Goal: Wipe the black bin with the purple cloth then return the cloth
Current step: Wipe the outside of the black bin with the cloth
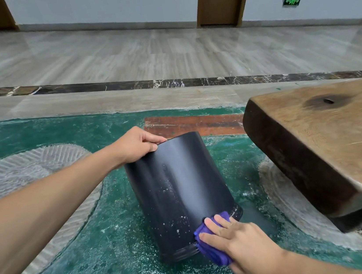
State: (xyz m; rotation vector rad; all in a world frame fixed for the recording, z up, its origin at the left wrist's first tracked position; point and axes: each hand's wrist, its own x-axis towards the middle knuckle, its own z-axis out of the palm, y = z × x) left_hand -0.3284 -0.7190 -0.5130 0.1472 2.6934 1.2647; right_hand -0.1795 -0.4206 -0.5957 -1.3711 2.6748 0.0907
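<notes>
A worn green floor (124, 270) runs out to pale marble (118, 50) and a grey wall (100, 7); a thick wooden slab (327, 140) sits at my right. The black bin (181, 196) stands tilted on the green. My left hand (134, 146) curls shut on its upper edge. My right hand (242, 241) presses the purple cloth (211, 250) flat against its lower side, fingers (214, 238) nearly straight.
</notes>
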